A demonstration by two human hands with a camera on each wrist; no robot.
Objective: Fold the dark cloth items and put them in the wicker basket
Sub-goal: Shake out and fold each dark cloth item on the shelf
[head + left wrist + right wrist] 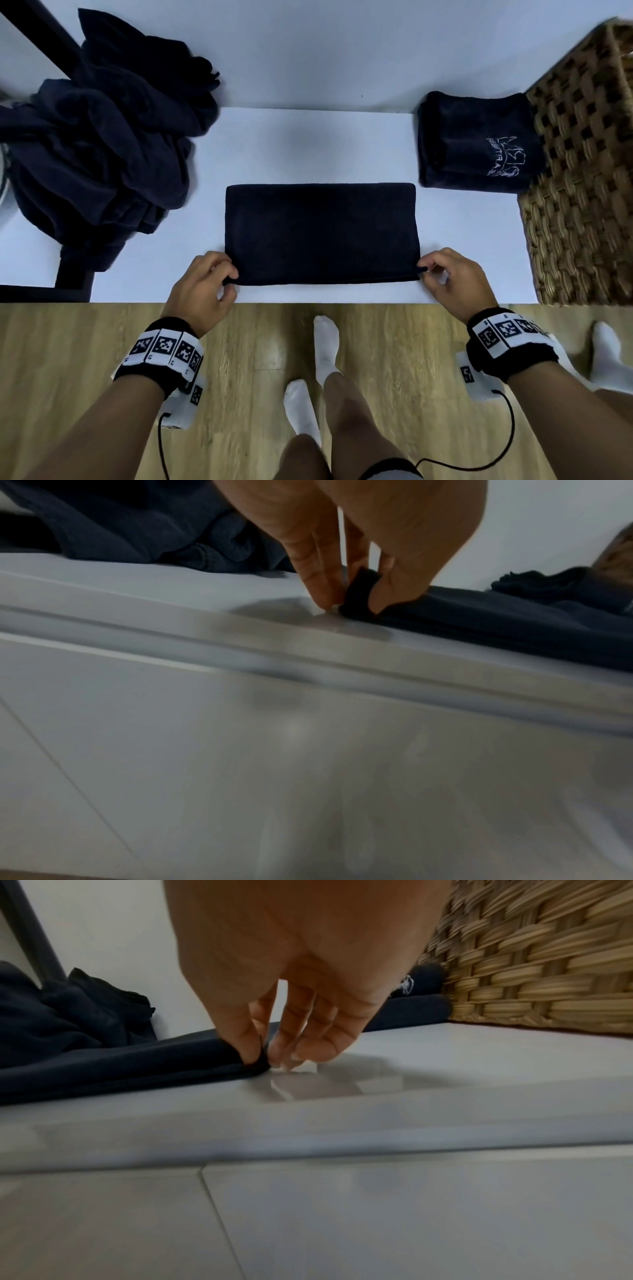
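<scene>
A dark navy cloth [322, 233] lies folded into a flat rectangle on the white table [308, 144]. My left hand [228, 277] pinches its near left corner [358, 593] between thumb and fingers. My right hand [424, 270] pinches the near right corner [255, 1061] the same way. A pile of unfolded dark cloths [102, 144] sits at the far left. A folded dark cloth with a white emblem [479, 140] lies at the far right, against the wicker basket [582, 178].
The table's front edge [308, 301] runs just below my hands, with wooden floor and my socked feet beyond it. A dark post [37, 34] leans at the far left behind the pile. A white wall backs the table.
</scene>
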